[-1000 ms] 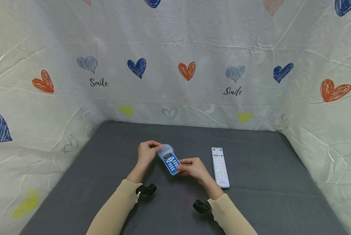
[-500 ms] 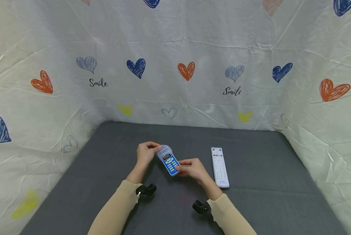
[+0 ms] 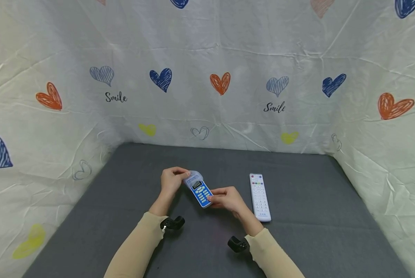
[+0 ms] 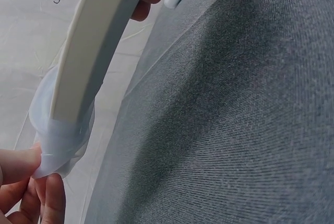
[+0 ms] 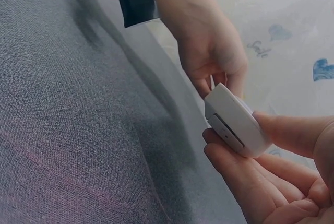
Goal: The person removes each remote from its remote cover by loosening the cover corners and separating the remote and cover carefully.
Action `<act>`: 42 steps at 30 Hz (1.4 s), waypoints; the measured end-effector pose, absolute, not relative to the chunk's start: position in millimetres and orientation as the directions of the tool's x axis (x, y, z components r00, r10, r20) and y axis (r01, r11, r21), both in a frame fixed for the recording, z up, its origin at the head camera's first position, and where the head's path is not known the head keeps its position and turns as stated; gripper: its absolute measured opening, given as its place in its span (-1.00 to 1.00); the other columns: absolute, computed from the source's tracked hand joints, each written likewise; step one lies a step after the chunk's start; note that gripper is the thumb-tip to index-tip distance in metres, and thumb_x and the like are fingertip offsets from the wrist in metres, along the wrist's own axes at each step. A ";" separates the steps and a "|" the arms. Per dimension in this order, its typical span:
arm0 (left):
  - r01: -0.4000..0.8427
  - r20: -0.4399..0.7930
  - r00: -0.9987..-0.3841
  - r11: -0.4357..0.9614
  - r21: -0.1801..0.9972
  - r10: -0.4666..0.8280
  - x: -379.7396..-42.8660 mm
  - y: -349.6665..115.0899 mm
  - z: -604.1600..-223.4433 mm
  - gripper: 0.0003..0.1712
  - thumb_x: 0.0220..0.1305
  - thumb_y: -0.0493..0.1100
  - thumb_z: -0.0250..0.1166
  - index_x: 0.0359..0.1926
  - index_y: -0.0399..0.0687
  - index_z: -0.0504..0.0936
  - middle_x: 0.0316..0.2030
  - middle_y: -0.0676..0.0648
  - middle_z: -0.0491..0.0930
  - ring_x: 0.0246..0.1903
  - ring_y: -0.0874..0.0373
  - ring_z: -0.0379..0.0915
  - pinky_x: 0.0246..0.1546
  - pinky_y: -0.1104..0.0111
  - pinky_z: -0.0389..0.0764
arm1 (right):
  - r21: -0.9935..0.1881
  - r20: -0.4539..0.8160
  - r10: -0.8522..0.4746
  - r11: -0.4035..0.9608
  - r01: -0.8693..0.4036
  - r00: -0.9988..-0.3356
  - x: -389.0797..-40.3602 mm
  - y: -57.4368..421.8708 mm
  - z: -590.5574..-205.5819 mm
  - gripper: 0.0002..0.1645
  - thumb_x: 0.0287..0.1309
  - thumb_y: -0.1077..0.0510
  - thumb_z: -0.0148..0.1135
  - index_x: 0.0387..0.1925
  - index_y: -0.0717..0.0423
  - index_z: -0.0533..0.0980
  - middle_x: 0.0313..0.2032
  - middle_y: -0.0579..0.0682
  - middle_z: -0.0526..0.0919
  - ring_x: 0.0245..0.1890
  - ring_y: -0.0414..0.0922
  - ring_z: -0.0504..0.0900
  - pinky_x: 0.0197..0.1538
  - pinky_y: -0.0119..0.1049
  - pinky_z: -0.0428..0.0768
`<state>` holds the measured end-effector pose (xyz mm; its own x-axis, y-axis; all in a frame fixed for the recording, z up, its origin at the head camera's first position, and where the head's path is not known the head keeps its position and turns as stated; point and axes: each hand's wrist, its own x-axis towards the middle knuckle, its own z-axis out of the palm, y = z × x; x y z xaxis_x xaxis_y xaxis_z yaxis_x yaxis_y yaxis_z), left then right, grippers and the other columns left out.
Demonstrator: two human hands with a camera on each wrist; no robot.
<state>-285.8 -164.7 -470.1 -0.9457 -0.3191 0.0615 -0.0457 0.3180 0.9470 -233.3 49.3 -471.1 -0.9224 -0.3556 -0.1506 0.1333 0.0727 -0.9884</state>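
A remote control [image 3: 201, 194] with a blue keypad face and a small display is held tilted above the table. A translucent soft cover [image 3: 194, 177] sits round its far end. My left hand [image 3: 171, 180] pinches the edge of this cover between thumb and fingers; the left wrist view shows the cover [image 4: 62, 135] stretching out past the remote's end. With thumb and fingers, my right hand [image 3: 227, 199] grips the remote's near end. Its pale casing [image 5: 237, 125] shows in the right wrist view. The keypad faces up toward the head camera.
A long white remote control [image 3: 260, 197] lies on the dark grey table [image 3: 315, 193], just right of my right hand. A white curtain [image 3: 245, 50] printed with hearts stands behind the table and along both sides. Black cameras are strapped at both wrists.
The blue-faced remote and its cover have shifted very slightly left and nearer, along with my left hand. Both hands keep their hold. The white remote stays put.
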 end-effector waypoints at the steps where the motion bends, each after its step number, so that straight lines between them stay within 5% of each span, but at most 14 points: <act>1: -0.045 0.062 -0.945 0.315 0.948 -0.320 -285.8 -164.8 -469.7 -0.88 0.11 -0.21 0.40 -0.39 -0.21 0.73 -0.35 -0.19 0.64 -0.52 0.12 0.42 -0.54 0.38 0.47 | -0.988 -0.152 -0.354 0.073 0.135 -0.923 -233.3 49.2 -471.1 -0.58 0.07 0.28 0.33 -0.04 0.44 0.55 -0.18 0.32 0.68 -0.36 -0.12 0.71 -0.18 -0.15 0.67; 13: -0.041 0.067 -0.940 0.306 0.951 -0.335 -287.6 -165.9 -466.5 -0.89 0.08 -0.24 0.41 -0.41 -0.24 0.73 -0.38 -0.19 0.64 -0.56 0.15 0.40 -0.57 0.40 0.47 | -0.989 -0.149 -0.367 0.079 0.129 -0.918 -219.6 50.1 -446.1 -0.59 0.12 0.33 0.26 -0.01 0.51 0.51 -0.16 0.37 0.65 -0.33 -0.08 0.72 -0.11 -0.08 0.65; 23: -0.052 0.058 -0.938 0.304 0.951 -0.340 -289.5 -166.6 -464.7 -0.88 0.09 -0.22 0.41 -0.40 -0.22 0.73 -0.36 -0.18 0.64 -0.47 -0.02 0.46 -0.55 0.40 0.47 | -0.988 -0.151 -0.372 0.095 0.125 -0.916 -218.0 51.3 -439.9 -0.59 0.13 0.31 0.25 0.00 0.50 0.51 -0.15 0.36 0.65 -0.32 -0.08 0.72 -0.12 -0.12 0.65; 42: -0.044 0.065 -0.937 0.300 0.953 -0.344 -292.1 -169.2 -470.7 -0.88 0.07 -0.22 0.42 -0.42 -0.23 0.73 -0.40 -0.15 0.63 -0.56 0.13 0.41 -0.55 0.39 0.50 | -0.989 -0.143 -0.365 0.077 0.124 -0.920 -213.8 50.4 -439.0 -0.60 0.12 0.33 0.25 -0.02 0.52 0.50 -0.15 0.39 0.64 -0.34 -0.11 0.72 -0.08 -0.05 0.63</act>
